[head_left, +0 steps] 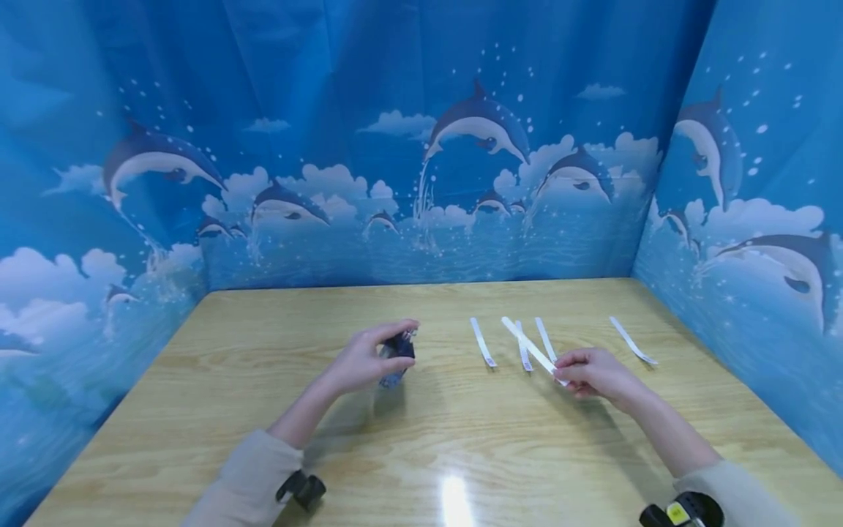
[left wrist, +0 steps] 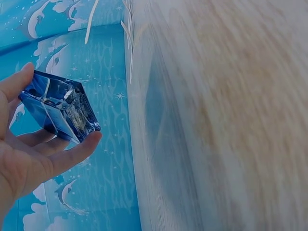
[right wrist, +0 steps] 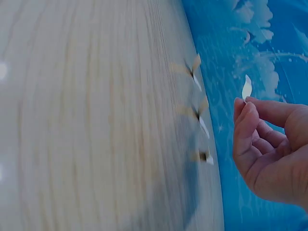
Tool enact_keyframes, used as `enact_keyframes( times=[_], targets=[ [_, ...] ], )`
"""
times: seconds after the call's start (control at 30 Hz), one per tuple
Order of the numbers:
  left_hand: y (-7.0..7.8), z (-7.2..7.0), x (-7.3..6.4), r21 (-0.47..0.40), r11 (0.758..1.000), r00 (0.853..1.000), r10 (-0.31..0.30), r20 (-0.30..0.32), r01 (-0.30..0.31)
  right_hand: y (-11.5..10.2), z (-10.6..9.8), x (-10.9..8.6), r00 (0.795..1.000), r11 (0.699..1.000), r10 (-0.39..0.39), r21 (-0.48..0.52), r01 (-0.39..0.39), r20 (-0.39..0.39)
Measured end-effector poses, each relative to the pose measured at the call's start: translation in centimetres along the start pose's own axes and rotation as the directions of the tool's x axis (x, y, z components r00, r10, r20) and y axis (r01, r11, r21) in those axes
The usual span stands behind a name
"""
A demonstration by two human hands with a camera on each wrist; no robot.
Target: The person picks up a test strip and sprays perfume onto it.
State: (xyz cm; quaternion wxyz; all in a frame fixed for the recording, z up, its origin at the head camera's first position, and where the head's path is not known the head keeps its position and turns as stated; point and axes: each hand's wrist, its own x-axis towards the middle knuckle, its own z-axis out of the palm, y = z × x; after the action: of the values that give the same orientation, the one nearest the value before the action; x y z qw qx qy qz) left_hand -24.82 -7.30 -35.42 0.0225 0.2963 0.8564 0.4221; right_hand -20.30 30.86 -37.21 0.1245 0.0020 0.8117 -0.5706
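In the head view my left hand (head_left: 361,361) holds an angular blue glass bottle (head_left: 397,357) above the table, index finger at its top and thumb along its near side. The left wrist view shows the bottle (left wrist: 60,107) tilted, its thick clear glass between thumb and fingers. My right hand (head_left: 598,377) pinches the near end of a white paper strip (head_left: 525,340) between thumb and fingertips. That strip slants up and left, passing over another strip (head_left: 524,355) on the table. In the right wrist view the held strip (right wrist: 247,87) shows nearly end-on.
More white strips lie on the wooden table (head_left: 421,454): a left one (head_left: 483,342), one near the right hand (head_left: 544,337) and a far-right one (head_left: 632,341). Their near ends curl up. A blue dolphin-print curtain (head_left: 329,146) stands behind and at both sides.
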Motion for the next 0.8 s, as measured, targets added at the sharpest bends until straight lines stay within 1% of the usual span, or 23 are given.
enact_keyframes(
  times=[0.13, 0.33, 0.47, 0.63, 0.8],
  targets=[
    [0.0, 0.0, 0.0, 0.004, 1.000, 1.000, 0.007, 0.013, -0.007, 0.9, -1.6, -0.3, 0.999, 0.999, 0.014, 0.047, -0.013, -0.032],
    [-0.2, -0.2, -0.1, 0.019, 1.000, 0.998, 0.022, 0.052, -0.023, 1.9, -3.5, -0.4, 0.998, 0.997, 0.034, 0.073, -0.029, -0.061],
    [-0.2, -0.2, -0.1, 0.008, 1.000, 0.998, 0.012, 0.061, -0.013, 2.6, -4.8, -0.1, 0.996, 0.993, 0.049, 0.110, -0.041, -0.072],
    [-0.2, -0.4, -0.2, -0.004, 1.000, 0.998, 0.012, 0.069, -0.012, 3.3, -6.3, 0.3, 0.995, 0.979, 0.072, 0.197, -0.056, -0.073],
    [-0.2, -0.6, -0.3, 0.001, 1.000, 0.997, 0.006, 0.080, -0.006, 3.8, -7.3, 0.7, 0.993, 0.960, 0.101, 0.267, -0.080, -0.067]
  ],
)
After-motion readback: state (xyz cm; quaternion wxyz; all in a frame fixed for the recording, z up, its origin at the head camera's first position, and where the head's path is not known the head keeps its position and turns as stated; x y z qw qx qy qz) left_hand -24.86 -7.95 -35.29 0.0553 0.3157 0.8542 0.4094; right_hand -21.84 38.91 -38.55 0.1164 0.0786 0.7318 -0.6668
